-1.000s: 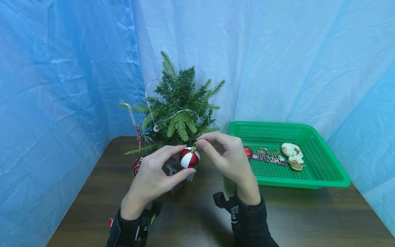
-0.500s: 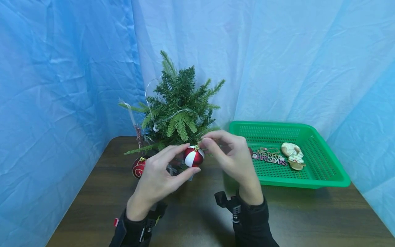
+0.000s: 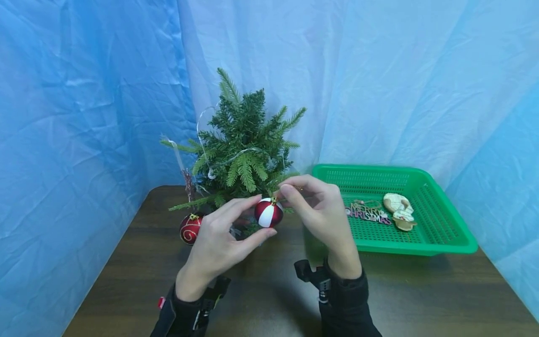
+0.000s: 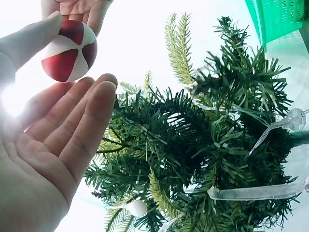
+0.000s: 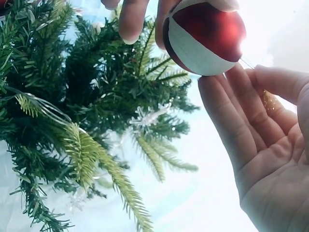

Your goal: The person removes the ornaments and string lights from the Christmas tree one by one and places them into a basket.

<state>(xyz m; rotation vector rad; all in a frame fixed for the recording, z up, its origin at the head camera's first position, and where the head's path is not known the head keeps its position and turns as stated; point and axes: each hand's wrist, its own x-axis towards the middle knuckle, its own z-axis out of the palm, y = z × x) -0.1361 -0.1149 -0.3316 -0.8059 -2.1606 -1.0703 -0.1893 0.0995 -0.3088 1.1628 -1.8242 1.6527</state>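
Note:
A red and white striped Christmas bauble (image 3: 268, 213) is held up before the small artificial Christmas tree (image 3: 246, 140). My left hand (image 3: 219, 234) grips the bauble's sides between thumb and fingers; in the left wrist view the other fingers (image 4: 87, 130) stretch out below it. At the bauble's gold cap, my right hand (image 3: 322, 210) pinches the thin gold cord between thumb and index finger. Gold glitter string (image 5: 269, 101) shows inside that hand in the right wrist view. The tree's lower front is partly hidden by the hands.
On the right stands a green plastic basket (image 3: 455, 220) holding a "Merry Christmas" sign (image 3: 368, 213) and cream-coloured ornaments (image 3: 397, 203). A dark red swirl bauble (image 3: 190, 229) sits at the tree's lower left. Light strings (image 3: 248, 150) wind round the branches. Blue cloth (image 3: 379, 79) encloses the wooden table (image 3: 269, 299).
Both hands have shifted slightly right with the striped bauble between them. The swirl bauble at left shows more fully, while the red ball in the basket is now hidden behind my right hand.

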